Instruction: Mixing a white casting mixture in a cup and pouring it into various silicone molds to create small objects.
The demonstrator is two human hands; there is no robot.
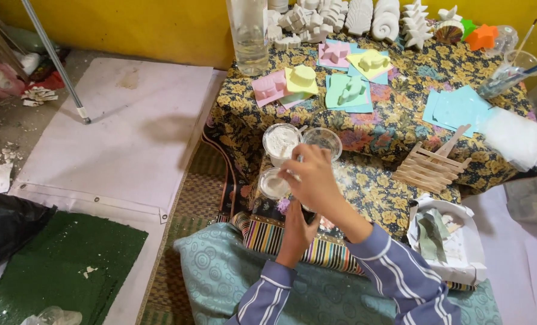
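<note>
My right hand point(315, 180) hovers over the floral cloth, fingers closed on a thin pale stick point(296, 167) that points toward the cups. My left hand point(297, 232) sits just below it, curled around a small container that my right hand almost fully hides. Right beside my right hand are a clear cup of white powder point(280, 141), a clear cup that looks empty point(322, 139) and a smaller cup with white contents point(273, 183).
Pink point(268, 87), yellow point(301, 78) and green point(348, 90) moulds lie on the low floral table point(395, 129). White plaster figures point(341, 18) and a tall clear jar point(248, 33) stand behind them. Wooden sticks point(428, 165), blue sheets point(458, 108) and a scrap tray point(443, 238) lie at right.
</note>
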